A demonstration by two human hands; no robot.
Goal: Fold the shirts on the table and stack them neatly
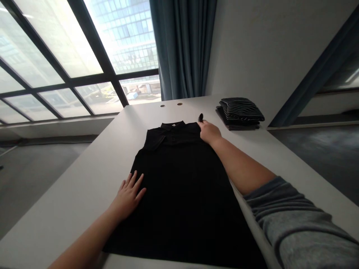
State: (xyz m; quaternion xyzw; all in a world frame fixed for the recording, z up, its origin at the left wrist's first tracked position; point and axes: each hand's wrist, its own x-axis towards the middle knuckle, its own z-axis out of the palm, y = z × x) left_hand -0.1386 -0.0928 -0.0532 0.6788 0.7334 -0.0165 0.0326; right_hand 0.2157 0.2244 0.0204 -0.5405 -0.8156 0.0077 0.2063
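Observation:
A black polo shirt (pixel 182 186) lies spread on the white table, its collar (pixel 173 126) at the far end and its hem toward me. The sleeve on the left (pixel 155 142) is turned inward over the chest. My left hand (pixel 129 194) rests flat on the shirt's left side edge with its fingers spread. My right hand (pixel 209 131) is closed on the shirt at the right shoulder, and a bit of black cloth (pixel 201 117) sticks up past the fingers. The rest of that sleeve is hidden by the hand.
Folded clothes (pixel 239 112), a striped one on top, are stacked at the back right of the white table (pixel 92 183). Two round grommets (pixel 180 104) sit near the table's far edge. Beyond are a blue curtain (pixel 183 48), a wall and large windows.

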